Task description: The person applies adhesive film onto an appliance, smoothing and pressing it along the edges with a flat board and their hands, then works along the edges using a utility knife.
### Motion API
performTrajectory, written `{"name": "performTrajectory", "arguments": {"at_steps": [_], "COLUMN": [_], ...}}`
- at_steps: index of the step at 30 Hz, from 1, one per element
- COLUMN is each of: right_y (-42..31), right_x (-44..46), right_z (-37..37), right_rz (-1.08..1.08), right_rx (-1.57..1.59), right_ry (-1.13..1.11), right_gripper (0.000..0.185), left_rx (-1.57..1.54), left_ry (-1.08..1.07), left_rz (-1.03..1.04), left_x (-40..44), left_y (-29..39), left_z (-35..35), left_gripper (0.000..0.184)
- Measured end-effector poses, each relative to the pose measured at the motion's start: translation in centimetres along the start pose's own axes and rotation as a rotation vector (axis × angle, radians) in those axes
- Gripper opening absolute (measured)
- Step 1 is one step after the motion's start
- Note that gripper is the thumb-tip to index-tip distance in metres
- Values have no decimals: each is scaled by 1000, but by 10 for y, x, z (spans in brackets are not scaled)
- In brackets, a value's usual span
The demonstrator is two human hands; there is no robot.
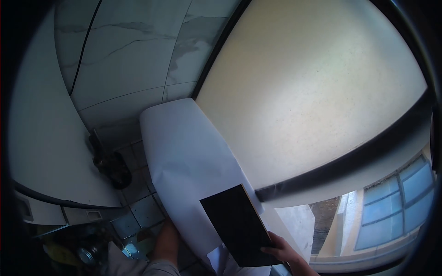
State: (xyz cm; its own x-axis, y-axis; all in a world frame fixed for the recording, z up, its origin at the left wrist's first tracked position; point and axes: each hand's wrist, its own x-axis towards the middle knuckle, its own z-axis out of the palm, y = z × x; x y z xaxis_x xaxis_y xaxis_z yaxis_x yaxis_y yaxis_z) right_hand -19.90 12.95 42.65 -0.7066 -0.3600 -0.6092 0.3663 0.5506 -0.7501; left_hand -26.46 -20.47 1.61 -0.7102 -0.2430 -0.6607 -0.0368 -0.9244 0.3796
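Note:
My right hand (280, 248) is closed on the lower right edge of a flat black rectangular panel (237, 225), thumb over its dark face and fingers around the side. A thin light-brown edge shows along the panel's right side. Behind the panel hangs a large white sheet (184, 147), curved at its top and creased on the left; it looks like paper. My left hand is not visible. A bare limb (166, 241) with grey cloth at its base passes behind the sheet, and I cannot tell whether it is an arm or a leg.
A big frosted pane (322, 92) in a dark frame fills the upper right. Marbled wall tiles (129, 46) stand at the back. A dark object (113, 168) rests on the tiled floor at left, beside a pale cabinet (50, 124). Outside, a blue-paned window (396, 198) shows.

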Motion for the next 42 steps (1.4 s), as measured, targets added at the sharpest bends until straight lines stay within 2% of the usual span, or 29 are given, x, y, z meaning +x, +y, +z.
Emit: {"name": "performTrajectory", "arguments": {"at_steps": [7,11,14,20,23,26,34,42], "right_y": [-5,-25,-36,0,12,11,20,42], "right_x": [10,6,0,8,9,13,13,4], "right_z": [13,23,28,15,14,16,15,5], "right_rz": [41,200,164,49,-13,-37,7,-57], "right_rx": [-60,-80,-53,-49,63,77,121,137], "right_ry": [25,82,86,19,9,-36,-80,-110], "right_gripper": [58,67,69,67,66,59,60,58], "left_rx": [26,58,85,117,140,155,255,577], "left_ry": [-10,-15,-14,-3,4,12,42,52], "left_rz": [8,3,3,12,18,24,36,43], "left_x": [-2,0,2,5,3,-1,-16,-31], "left_y": [-2,1,7,17,22,32,61,116], "left_z": [-3,-11,-18,-36,-49,-60,-93,-107], "left_gripper": [40,40,39,39,38,38,37,36]}}
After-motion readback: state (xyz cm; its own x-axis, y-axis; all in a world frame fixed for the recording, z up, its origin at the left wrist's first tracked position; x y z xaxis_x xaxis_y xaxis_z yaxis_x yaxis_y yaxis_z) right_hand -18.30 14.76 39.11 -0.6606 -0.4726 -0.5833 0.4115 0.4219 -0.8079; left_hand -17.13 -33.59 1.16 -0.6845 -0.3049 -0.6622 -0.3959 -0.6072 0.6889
